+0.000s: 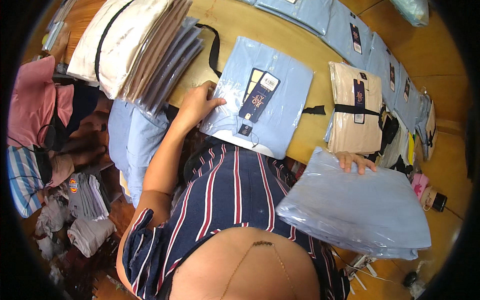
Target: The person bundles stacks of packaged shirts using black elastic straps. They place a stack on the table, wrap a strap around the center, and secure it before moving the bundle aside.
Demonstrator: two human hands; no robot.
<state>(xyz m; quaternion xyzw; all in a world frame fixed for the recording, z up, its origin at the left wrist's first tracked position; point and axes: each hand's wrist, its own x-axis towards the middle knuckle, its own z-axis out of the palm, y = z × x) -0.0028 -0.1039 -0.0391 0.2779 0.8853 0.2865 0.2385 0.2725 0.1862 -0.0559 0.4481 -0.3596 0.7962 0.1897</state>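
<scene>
- Thumb of the left hand (197, 105) rests on the left edge of a packed blue shirt (287, 100); whether its fingers close underneath, I cannot tell.
- Fingers of the right hand (355, 162) are clamped over the far edge of a blue bundle (355, 205), thumb hidden.
- Glossy, creased clear film (297, 82) covers the flat, rectangular shirt, lying on a tan table (235, 20).
- Black strap (345, 108) binds a beige packet (370, 135).

Hands (197, 106) (354, 162) touch a tagged blue shirt (292, 95) and a blue bundle (355, 205).
</scene>
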